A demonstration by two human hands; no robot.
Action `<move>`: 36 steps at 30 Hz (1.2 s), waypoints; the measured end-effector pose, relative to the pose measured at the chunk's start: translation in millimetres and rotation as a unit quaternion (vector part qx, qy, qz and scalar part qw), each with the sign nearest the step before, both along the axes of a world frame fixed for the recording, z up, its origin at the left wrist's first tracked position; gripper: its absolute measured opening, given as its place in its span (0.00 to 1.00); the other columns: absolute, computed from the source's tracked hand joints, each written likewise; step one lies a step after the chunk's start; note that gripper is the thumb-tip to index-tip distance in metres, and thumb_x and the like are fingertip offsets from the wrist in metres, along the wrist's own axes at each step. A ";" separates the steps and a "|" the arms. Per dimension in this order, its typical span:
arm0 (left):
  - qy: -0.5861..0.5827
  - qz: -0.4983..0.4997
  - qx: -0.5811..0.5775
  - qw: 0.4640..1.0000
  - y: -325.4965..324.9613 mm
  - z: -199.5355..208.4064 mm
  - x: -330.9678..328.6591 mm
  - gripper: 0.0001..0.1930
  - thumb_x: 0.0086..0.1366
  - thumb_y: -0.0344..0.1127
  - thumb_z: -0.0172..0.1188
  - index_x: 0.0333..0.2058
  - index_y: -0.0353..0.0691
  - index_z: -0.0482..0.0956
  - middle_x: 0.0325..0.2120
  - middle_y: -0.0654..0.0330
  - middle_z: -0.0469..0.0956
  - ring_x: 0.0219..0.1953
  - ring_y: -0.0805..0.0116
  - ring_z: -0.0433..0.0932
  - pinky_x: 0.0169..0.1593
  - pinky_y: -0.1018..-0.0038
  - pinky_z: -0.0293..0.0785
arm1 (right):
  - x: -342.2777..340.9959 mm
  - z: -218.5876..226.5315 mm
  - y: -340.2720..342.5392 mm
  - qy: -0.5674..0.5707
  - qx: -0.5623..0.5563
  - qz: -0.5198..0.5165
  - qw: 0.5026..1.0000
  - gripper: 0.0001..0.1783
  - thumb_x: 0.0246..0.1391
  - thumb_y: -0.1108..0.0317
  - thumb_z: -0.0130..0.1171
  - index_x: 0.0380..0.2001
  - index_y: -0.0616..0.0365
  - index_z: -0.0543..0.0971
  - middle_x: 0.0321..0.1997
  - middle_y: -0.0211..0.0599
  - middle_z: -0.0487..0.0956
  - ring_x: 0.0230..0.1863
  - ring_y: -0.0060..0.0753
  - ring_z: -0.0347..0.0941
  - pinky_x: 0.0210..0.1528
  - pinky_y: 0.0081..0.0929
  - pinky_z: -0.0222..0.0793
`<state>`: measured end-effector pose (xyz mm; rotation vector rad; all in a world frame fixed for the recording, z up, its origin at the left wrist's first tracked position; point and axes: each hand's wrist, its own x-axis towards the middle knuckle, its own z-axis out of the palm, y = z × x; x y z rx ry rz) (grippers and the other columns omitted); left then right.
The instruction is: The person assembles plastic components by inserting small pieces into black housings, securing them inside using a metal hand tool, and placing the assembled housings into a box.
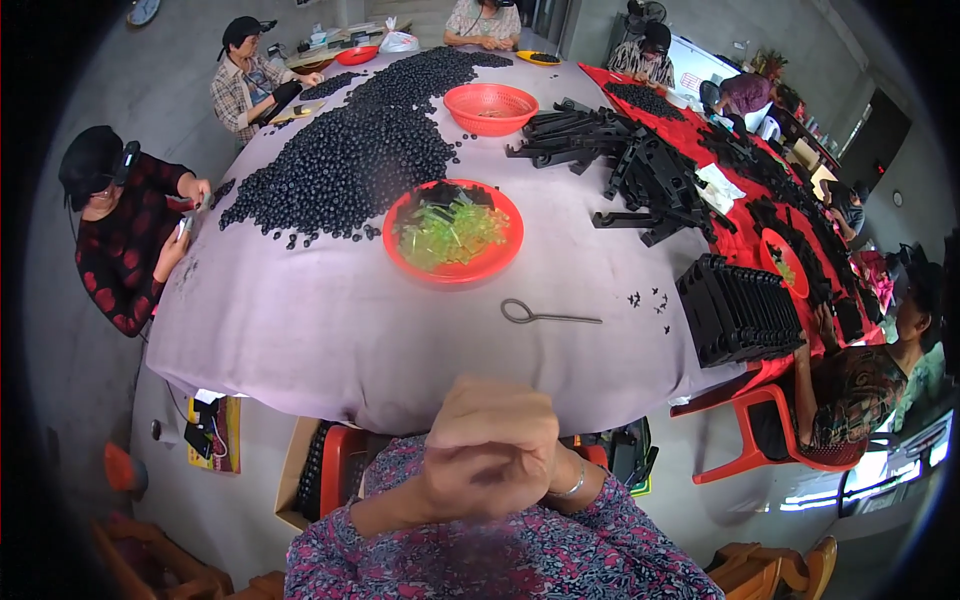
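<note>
My hands are together in front of my body at the near edge of the table, one overlapping the other. My left hand (475,455) is curled closed, and what it holds, if anything, is hidden. Behind it my right hand (545,455) is mostly covered, so its fingers do not show; a bracelet (572,482) circles that wrist. Just beyond, a metal rod with a looped end (545,317) lies on the pale cloth. Farther off stands a red plate (400,262) of small clear yellow-green strips (455,235) and black pieces.
A large heap of small black round parts (340,160) covers the far left. A red basket (490,110) stands behind the plate. Long black plastic parts (650,180) lie at right, near a black stacked block (738,312). Several people sit around the tables.
</note>
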<state>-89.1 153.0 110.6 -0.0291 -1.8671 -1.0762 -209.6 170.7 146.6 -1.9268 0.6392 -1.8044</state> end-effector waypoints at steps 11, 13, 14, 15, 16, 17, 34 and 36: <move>0.009 0.202 -0.074 0.976 3.1 11.6 -3.3 0.22 0.43 0.29 0.75 0.40 0.35 0.81 0.35 0.58 0.79 0.35 0.60 0.81 0.39 0.72 0.78 | -4.0 3.7 -1.3 0.010 0.009 -0.120 0.993 0.18 0.47 0.57 0.60 0.25 0.64 0.80 0.24 0.40 0.81 0.24 0.40 0.77 0.29 0.31 0.70; -0.089 0.184 -0.202 0.958 0.2 15.4 -2.1 0.20 0.45 0.27 0.74 0.40 0.35 0.81 0.38 0.54 0.79 0.37 0.60 0.81 0.39 0.70 0.78 | -4.9 2.5 -0.2 0.018 0.018 -0.132 0.991 0.14 0.46 0.61 0.59 0.27 0.64 0.80 0.25 0.40 0.80 0.24 0.40 0.75 0.29 0.31 0.69; -0.030 0.117 -0.143 0.982 -4.2 5.8 -0.7 0.20 0.47 0.30 0.75 0.40 0.35 0.80 0.42 0.50 0.78 0.40 0.59 0.80 0.41 0.70 0.77 | -6.1 2.6 0.8 0.026 0.025 -0.143 0.989 0.11 0.44 0.66 0.57 0.28 0.63 0.80 0.25 0.39 0.79 0.23 0.39 0.73 0.30 0.31 0.68; -0.031 0.119 -0.142 0.982 -3.4 -2.9 1.1 0.20 0.47 0.30 0.75 0.40 0.35 0.80 0.42 0.50 0.78 0.40 0.59 0.80 0.41 0.70 0.77 | -5.8 1.5 0.3 0.034 0.033 -0.152 0.987 0.09 0.43 0.71 0.56 0.29 0.63 0.79 0.25 0.39 0.78 0.23 0.39 0.71 0.30 0.30 0.67; -0.039 0.085 -0.048 0.994 -0.3 -11.2 3.9 0.22 0.46 0.31 0.77 0.41 0.36 0.79 0.41 0.51 0.79 0.40 0.59 0.80 0.42 0.70 0.77 | -5.3 0.1 -0.9 0.034 0.034 -0.151 0.987 0.09 0.43 0.71 0.56 0.29 0.63 0.79 0.25 0.39 0.78 0.23 0.39 0.71 0.30 0.30 0.67; -0.046 0.048 0.047 0.997 1.6 -10.9 4.4 0.24 0.46 0.32 0.78 0.41 0.36 0.79 0.40 0.52 0.79 0.39 0.60 0.80 0.43 0.69 0.76 | -5.8 -1.4 -1.7 0.023 0.027 -0.126 0.991 0.08 0.47 0.71 0.55 0.29 0.63 0.79 0.25 0.39 0.78 0.24 0.40 0.71 0.32 0.31 0.68; -0.002 0.210 0.077 0.975 -21.3 7.7 20.5 0.27 0.42 0.37 0.79 0.42 0.34 0.81 0.51 0.54 0.62 0.50 0.61 0.66 0.54 0.65 0.66 | -4.3 11.8 -6.2 0.197 0.043 -0.246 0.948 0.10 0.48 0.64 0.64 0.35 0.52 0.81 0.36 0.32 0.73 0.37 0.38 0.71 0.39 0.33 0.68; 0.003 0.208 0.069 0.976 -25.1 6.3 22.0 0.27 0.43 0.37 0.79 0.42 0.34 0.81 0.52 0.53 0.61 0.50 0.60 0.66 0.54 0.64 0.66 | -5.8 7.4 -6.5 0.199 0.052 -0.255 0.945 0.10 0.48 0.63 0.65 0.33 0.53 0.80 0.34 0.33 0.74 0.35 0.38 0.72 0.37 0.35 0.68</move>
